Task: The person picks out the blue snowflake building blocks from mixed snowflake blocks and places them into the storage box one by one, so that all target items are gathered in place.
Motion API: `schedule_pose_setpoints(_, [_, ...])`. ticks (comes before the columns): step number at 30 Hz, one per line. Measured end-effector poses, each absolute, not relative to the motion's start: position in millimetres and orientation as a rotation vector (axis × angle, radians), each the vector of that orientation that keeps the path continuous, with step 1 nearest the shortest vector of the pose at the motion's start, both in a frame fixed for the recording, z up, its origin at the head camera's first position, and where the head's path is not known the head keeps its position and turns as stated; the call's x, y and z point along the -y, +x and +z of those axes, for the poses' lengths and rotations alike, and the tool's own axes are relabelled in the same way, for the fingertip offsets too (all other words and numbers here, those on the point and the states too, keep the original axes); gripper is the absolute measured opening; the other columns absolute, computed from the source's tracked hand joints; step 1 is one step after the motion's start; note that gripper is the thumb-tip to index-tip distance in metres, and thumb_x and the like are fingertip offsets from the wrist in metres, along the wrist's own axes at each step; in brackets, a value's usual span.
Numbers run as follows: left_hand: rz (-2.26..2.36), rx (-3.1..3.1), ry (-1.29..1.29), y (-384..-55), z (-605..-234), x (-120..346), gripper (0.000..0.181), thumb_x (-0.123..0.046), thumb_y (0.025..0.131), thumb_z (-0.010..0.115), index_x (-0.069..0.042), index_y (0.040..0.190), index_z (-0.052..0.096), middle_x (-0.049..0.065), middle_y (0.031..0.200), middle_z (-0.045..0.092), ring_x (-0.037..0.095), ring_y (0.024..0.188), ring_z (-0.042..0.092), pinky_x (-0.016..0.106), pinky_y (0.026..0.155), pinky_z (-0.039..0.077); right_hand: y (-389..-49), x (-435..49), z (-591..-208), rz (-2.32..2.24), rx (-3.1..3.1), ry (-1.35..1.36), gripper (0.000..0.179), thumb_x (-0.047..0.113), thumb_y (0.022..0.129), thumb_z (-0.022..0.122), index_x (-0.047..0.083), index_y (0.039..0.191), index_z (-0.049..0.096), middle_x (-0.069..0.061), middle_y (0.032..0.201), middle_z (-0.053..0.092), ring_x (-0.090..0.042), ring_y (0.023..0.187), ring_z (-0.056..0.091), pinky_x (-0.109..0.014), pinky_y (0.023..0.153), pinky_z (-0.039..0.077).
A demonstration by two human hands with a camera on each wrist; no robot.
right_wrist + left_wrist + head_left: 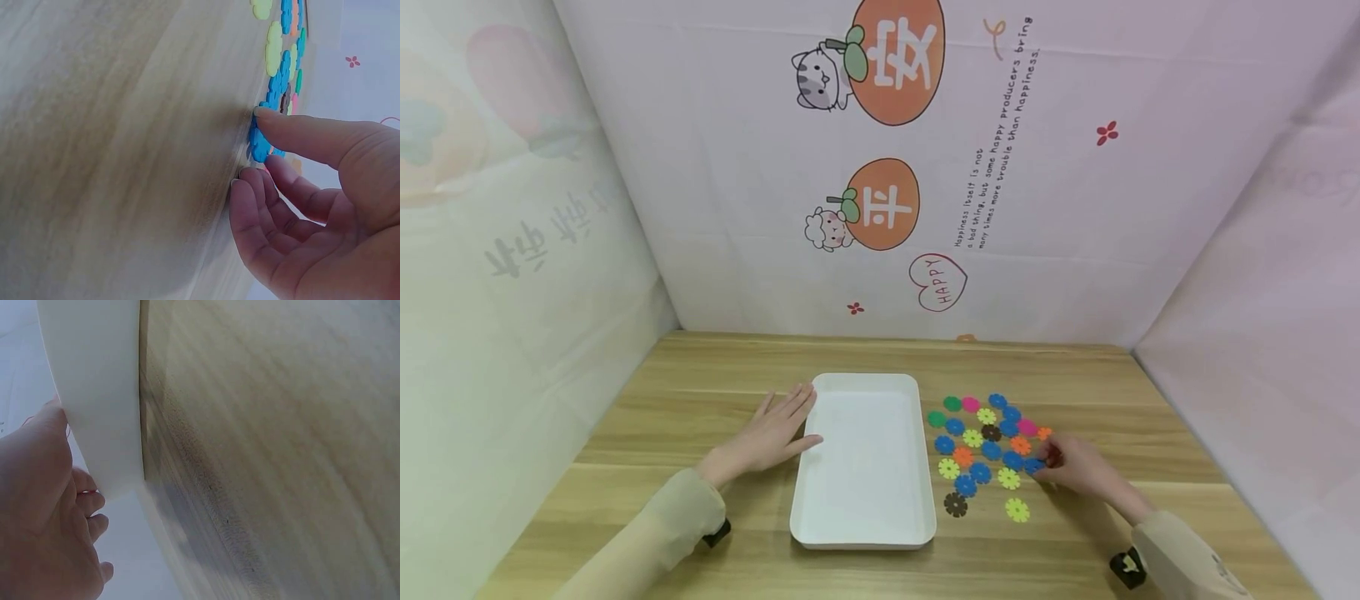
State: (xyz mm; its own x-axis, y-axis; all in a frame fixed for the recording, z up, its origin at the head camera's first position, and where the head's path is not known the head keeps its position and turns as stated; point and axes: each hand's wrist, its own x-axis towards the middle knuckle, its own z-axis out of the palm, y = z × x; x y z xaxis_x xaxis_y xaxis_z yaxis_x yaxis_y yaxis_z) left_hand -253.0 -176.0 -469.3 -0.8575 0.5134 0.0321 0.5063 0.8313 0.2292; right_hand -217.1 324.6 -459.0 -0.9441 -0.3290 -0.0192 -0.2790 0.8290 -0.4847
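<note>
A white rectangular tray [867,462] lies on the wooden table. My left hand [767,437] rests at its left rim with fingers stretched out and thumb spread; the left wrist view shows the hand [44,506] against the tray's outer wall [100,381]. On the right, my right hand [1078,467] is at the edge of a spread of flat, notched plastic snowflake discs. Between its thumb and index finger it pinches a blue snowflake disc [257,145], low against the table. Its other fingers [247,215] curl loosely beside the disc.
Several more snowflake discs lie right of the tray, among them a yellow one [1017,510], a brown one [956,504], a green one [952,403] and a pink one [970,404]. Printed cloth walls [737,208] enclose the table [737,367] at the back and both sides.
</note>
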Motion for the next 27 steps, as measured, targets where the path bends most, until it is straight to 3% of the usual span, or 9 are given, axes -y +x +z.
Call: schedule_pose_setpoints(27, [0.214, -3.035, 0.871, -252.0, -470.1, 174.2, 0.071, -0.049, 0.105, 0.038, 0.001, 0.155, 0.026, 0.016, 0.164, 0.022, 0.035, 0.154, 0.02, 0.06, 0.124, 0.015, -214.2, -324.6, -453.3, -0.921, -2.828, -0.413, 0.018, 0.006, 0.083, 0.075, -0.001, 0.094, 0.062, -0.008, 0.088, 0.066, -0.015, 0.082, 0.06, -0.019, 0.064, 0.05])
